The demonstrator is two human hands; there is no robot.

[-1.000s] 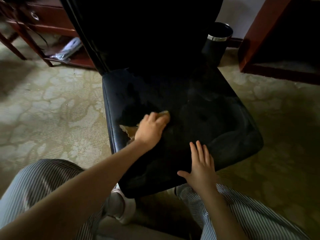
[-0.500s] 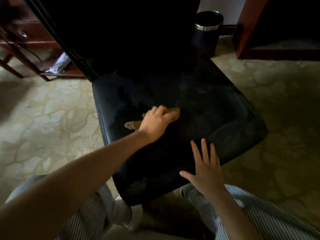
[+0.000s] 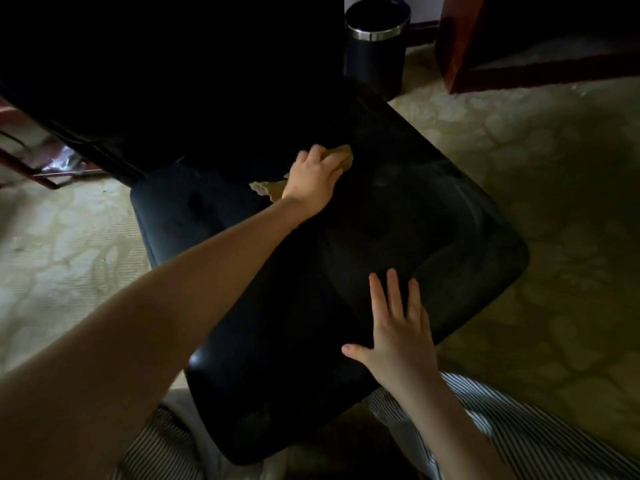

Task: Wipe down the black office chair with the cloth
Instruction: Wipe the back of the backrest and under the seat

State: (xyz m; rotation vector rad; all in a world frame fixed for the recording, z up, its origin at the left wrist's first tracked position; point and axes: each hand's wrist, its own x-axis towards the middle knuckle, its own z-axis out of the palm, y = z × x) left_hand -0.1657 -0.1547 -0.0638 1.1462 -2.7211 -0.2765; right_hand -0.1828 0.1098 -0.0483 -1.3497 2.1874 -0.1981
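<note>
One cloth (image 3: 267,188): tan, soft and light, I judge; at the rear of the seat, by the backrest. Best held bunched under the palm.
One black office chair (image 3: 433,220): seat smooth, likely slick.
My left grip (image 3: 315,178): fingers curled over the cloth, pressing it down.
My right grip (image 3: 398,334): flat, fingers spread, empty, resting on the seat front.

Carpeted office – patterned carpet (image 3: 519,161), wooden desk (image 3: 460,46), black wastebasket (image 3: 375,57)

Cloth (image 3: 266,187) on chair (image 3: 415,220) seat; bin (image 3: 375,53) behind.
</note>
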